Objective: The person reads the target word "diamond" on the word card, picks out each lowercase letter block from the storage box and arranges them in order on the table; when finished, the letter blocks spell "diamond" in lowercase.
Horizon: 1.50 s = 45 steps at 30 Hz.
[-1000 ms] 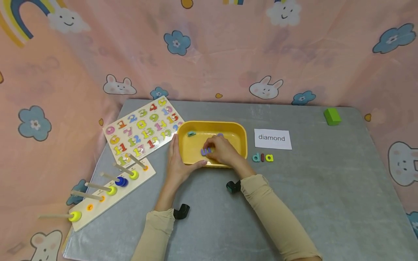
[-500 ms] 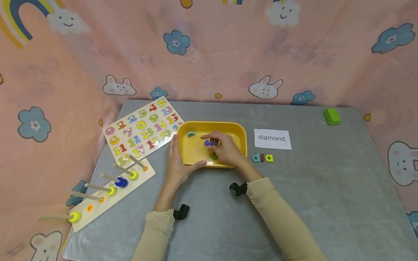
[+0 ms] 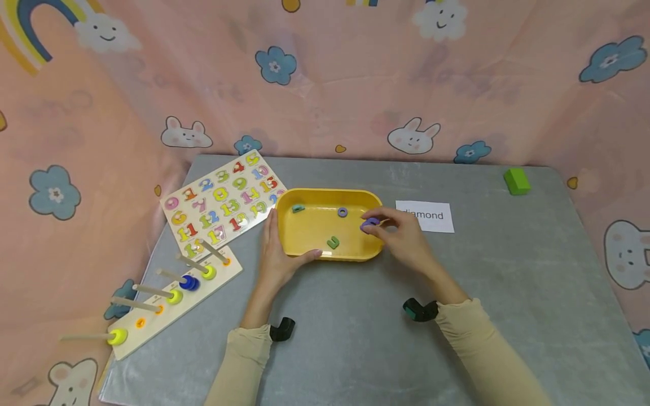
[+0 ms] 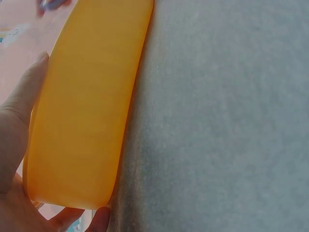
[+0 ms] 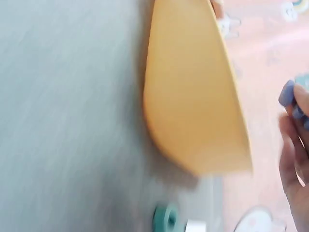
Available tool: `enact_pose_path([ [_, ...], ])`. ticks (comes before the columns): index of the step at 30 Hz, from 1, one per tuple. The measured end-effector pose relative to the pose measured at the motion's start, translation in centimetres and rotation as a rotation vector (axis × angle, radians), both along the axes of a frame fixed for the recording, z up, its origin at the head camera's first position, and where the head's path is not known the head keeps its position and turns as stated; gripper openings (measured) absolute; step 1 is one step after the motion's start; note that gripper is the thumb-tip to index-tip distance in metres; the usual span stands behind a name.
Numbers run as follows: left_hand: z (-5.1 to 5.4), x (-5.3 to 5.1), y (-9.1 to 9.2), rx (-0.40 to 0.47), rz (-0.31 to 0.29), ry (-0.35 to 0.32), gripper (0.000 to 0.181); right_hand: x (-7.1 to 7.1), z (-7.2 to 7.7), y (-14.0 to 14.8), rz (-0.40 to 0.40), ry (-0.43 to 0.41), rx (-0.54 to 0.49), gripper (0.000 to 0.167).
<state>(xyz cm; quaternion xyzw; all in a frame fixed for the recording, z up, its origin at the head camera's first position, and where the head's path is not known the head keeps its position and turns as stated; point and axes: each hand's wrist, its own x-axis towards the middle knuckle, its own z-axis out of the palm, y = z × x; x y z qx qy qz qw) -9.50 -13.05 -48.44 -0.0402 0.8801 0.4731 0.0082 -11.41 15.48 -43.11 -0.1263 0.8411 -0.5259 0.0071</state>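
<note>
Purple curved piece (image 3: pixel 370 223) pinched in right hand (image 3: pixel 406 239) above yellow plastic tray (image 3: pixel 307 231); left hand (image 3: pixel 275 256) grips its left end. Seemingly done: teal looped piece (image 5: pixel 164 220) on grey table (image 3: pixel 340 338). Remaining inside: three green, teal, purple pieces (image 3: pixel 332 243).

- The right hand (image 3: pixel 401 237) partly covers the purple piece (image 3: pixel 371 222), so its shape cannot be told.
- That hand also hides the lower left of the white card (image 3: pixel 437 223) and part of its word's start.
- The yellow tray (image 3: pixel 330 190) overlaps one corner of the number board (image 3: pixel 212 205); both wrist views cut the tray off at the top.
- The left wrist view crops the left hand (image 3: pixel 276 259).
- In the right wrist view, a teal piece (image 5: pixel 165 218) is blurred and cut by the bottom edge.
</note>
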Motion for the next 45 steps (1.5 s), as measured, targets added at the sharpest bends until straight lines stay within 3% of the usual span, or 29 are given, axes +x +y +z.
enact_pose_path([
  [5,0.0,0.0,0.1,0.010,0.002,0.001,0.142,1.2,-1.2,4.1,-0.084,0.116,-0.015,0.015],
  [8,-0.1,0.1,0.1,0.013,0.001,-0.006,0.142,2.0,-1.9,6.6,-0.133,0.135,-0.013,0.015],
  [15,0.1,0.1,0.1,0.006,-0.007,0.007,0.142,3.0,-3.0,11.0,-0.336,0.015,0.144,0.018],
  [18,0.2,0.1,0.0,0.005,-0.005,0.009,0.143,2.9,-3.4,11.8,-0.388,-0.047,0.198,0.020],
  [24,0.1,0.1,0.0,0.001,-0.008,0.018,0.142,2.8,-4.3,12.1,-0.423,-0.108,0.250,0.021],
  [32,-0.1,0.0,0.1,-0.006,-0.009,0.021,0.143,2.6,-4.7,12.0,-0.397,-0.140,0.309,0.020],
  [45,0.0,-0.1,0.0,0.007,-0.006,0.013,0.144,2.3,-5.2,11.8,-0.406,-0.103,0.418,0.022],
])
